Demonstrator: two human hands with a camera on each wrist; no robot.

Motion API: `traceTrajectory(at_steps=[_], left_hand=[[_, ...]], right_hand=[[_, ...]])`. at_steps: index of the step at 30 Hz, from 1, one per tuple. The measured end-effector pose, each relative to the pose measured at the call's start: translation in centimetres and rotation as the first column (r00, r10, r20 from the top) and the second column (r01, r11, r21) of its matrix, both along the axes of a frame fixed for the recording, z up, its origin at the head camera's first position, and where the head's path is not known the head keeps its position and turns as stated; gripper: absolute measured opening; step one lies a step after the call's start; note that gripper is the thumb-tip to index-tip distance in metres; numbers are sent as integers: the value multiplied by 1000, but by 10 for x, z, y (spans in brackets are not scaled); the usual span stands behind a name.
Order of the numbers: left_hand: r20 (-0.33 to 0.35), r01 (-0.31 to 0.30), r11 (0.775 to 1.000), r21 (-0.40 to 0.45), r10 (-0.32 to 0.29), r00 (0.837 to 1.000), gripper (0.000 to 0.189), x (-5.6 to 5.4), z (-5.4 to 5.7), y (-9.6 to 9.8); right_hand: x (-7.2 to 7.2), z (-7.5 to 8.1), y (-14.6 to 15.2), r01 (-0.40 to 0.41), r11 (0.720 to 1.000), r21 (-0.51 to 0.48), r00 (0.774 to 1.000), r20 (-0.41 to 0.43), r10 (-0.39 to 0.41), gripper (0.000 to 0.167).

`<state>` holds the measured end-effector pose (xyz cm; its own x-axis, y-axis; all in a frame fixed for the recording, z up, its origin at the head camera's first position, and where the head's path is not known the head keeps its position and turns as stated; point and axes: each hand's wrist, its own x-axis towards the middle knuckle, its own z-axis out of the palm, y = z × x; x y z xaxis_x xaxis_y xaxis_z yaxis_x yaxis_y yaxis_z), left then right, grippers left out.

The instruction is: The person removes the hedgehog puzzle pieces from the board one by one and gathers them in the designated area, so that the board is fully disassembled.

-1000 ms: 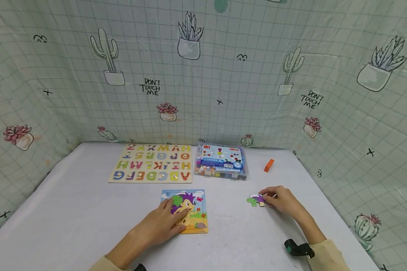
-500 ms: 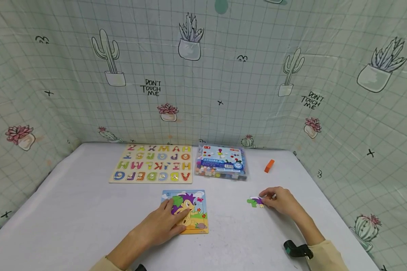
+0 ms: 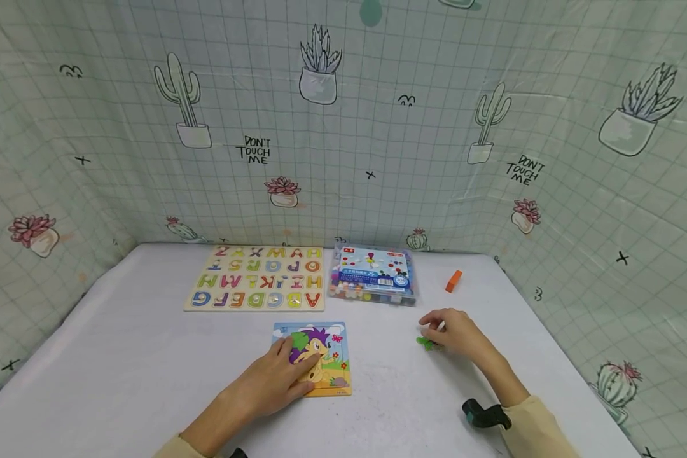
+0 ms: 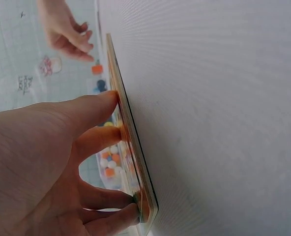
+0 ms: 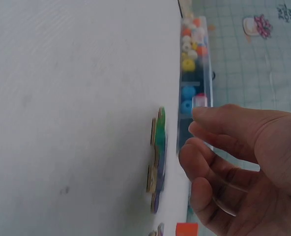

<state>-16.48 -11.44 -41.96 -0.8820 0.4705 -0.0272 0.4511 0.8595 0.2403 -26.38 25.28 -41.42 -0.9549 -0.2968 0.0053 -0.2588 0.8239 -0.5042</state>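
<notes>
In the head view my left hand [image 3: 271, 380] rests on a square hedgehog puzzle [image 3: 339, 356], covering its lower left part. Seen from the left wrist, the fingertips and thumb press on the upper face of that thin puzzle [image 4: 130, 152], which lies flat on the table. My right hand [image 3: 457, 334] hovers over a small green and purple puzzle piece [image 3: 425, 343], mostly hidden under it. From the right wrist, the pieces [image 5: 159, 147] lie on the table apart from the loosely bent fingers, and nothing shows between fingers and thumb.
A wooden alphabet board [image 3: 254, 278] lies at the back left. Beside it is a clear plastic box [image 3: 372, 273] of coloured beads with a printed label. An orange block [image 3: 453, 280] sits at the back right. Patterned cloth [image 3: 343, 127] walls in the table [image 3: 137, 356].
My right hand has let go of the puzzle piece, risen a little and shifted left over it. The left hand has stayed on the hedgehog puzzle.
</notes>
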Motion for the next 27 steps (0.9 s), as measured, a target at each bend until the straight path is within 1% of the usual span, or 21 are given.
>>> traceTrajectory(at_steps=[3, 9, 14, 17, 22, 27], left_hand=[[0, 4, 1000, 3, -4, 1000, 49, 0, -1, 0], [-1, 17, 1000, 4, -17, 1000, 49, 1, 0, 1], [6, 14, 1000, 14, -14, 1000, 50, 2, 1, 0], [8, 45, 999, 28, -45, 999, 52, 3, 1, 1], [-32, 128, 992, 6, -128, 991, 55, 3, 3, 3], [-45, 146, 989, -16, -147, 988, 55, 4, 3, 2]], right_hand=[[-2, 2, -16, -29, 1000, -6, 1000, 3, 29, 18], [-3, 5, -50, -114, 993, -18, 993, -13, 114, 18], [-3, 6, -83, -173, 985, -15, 985, 5, 173, 17], [-2, 7, -104, -210, 978, -10, 978, 16, 210, 17], [-2, 14, -137, -281, 960, 16, 960, 10, 281, 18], [-2, 19, -165, -335, 939, 79, 942, -1, 336, 21]])
